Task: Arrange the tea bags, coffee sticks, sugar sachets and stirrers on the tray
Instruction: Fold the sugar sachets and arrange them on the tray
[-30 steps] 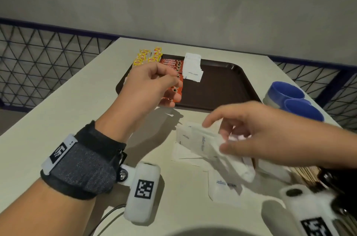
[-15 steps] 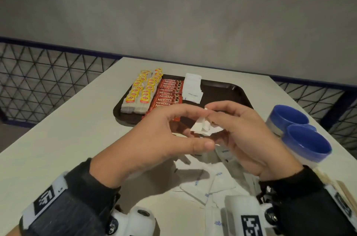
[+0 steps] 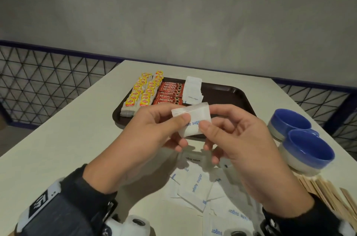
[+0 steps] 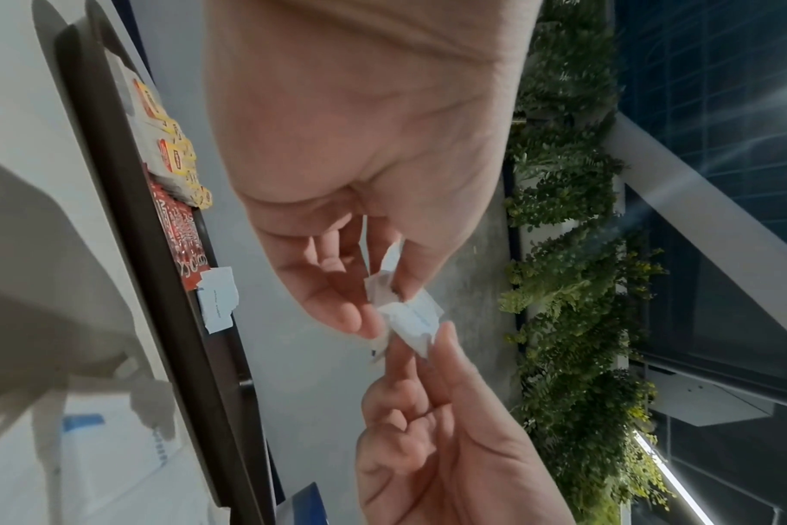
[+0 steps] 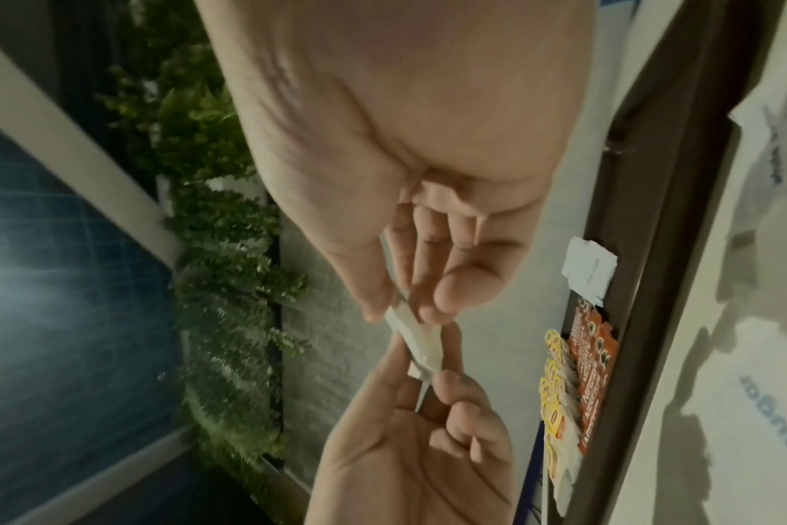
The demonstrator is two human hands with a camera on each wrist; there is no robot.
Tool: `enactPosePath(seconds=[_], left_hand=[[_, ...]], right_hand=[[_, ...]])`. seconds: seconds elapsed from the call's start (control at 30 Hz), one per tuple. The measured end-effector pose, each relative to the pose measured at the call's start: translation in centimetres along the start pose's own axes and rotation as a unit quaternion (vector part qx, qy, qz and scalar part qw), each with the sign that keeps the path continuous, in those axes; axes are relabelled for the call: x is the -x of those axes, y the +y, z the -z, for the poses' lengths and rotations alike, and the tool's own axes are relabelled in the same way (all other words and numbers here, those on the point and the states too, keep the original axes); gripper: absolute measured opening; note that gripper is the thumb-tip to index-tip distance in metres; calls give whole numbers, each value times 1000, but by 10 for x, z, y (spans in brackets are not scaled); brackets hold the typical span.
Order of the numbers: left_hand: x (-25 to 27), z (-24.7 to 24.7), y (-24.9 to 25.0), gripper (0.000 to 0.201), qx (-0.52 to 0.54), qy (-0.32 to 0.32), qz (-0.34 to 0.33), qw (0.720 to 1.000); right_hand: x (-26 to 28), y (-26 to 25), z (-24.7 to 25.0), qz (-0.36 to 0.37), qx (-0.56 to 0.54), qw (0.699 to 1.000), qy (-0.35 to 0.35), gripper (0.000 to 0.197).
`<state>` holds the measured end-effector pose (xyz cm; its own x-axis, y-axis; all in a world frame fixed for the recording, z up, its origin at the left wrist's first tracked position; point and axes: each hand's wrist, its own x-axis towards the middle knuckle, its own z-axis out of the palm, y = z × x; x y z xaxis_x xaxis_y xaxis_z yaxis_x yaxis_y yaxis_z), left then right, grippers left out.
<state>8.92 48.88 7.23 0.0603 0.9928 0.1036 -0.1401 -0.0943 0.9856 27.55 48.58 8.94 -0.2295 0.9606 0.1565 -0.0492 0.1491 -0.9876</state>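
Both hands are raised above the near edge of the tray [image 3: 237, 92], sharing one white sugar packet [image 3: 193, 119] between them. The left hand [image 3: 152, 139] pinches the packet's left side, thumb on the front and fingers curled behind; the right hand [image 3: 241, 139] pinches the right side the same way, its thumb pressed just below the blue print. The packet is off the table [image 3: 58, 139] and tilted a little, with its upper edge toward the tray.

On the tray, the tea bags [image 3: 143, 92] with yellow tags lie in two rows along the left edge. The red coffee sticks [image 3: 170, 93] are stacked just beside them toward the middle, and a small pile of sugar packets [image 3: 192, 88] sits just right of those. The right half of the tray shows bare brown surface.

On the table in front of the tray, under and between the wrists, loose sugar packets [image 3: 195, 187] lie scattered and overlapping. Near the right edge of the table stand two blue bowls [image 3: 307, 150], touching each other, and a bundle of wooden stirrers [image 3: 328, 195] lies on the near side of them toward the near right corner.
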Motion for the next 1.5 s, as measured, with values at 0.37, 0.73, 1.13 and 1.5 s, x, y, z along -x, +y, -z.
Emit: enactPosePath(seconds=[0.37, 0.73, 1.13, 1.5], left_hand=[[-1, 3, -2, 36, 3, -6, 30, 1000], [0, 5, 0, 23, 45, 0, 16, 999], [2, -5, 1, 37, 19, 4, -2, 1000], [2, -6, -5, 15, 12, -13, 22, 1000]], right_hand=[[-5, 6, 5, -13, -36, 995, 97, 14], [-8, 1, 8, -167, -293, 929, 150, 12], [-2, 1, 8, -93, -183, 975, 85, 11], [2, 13, -8, 77, 36, 996, 11, 25]])
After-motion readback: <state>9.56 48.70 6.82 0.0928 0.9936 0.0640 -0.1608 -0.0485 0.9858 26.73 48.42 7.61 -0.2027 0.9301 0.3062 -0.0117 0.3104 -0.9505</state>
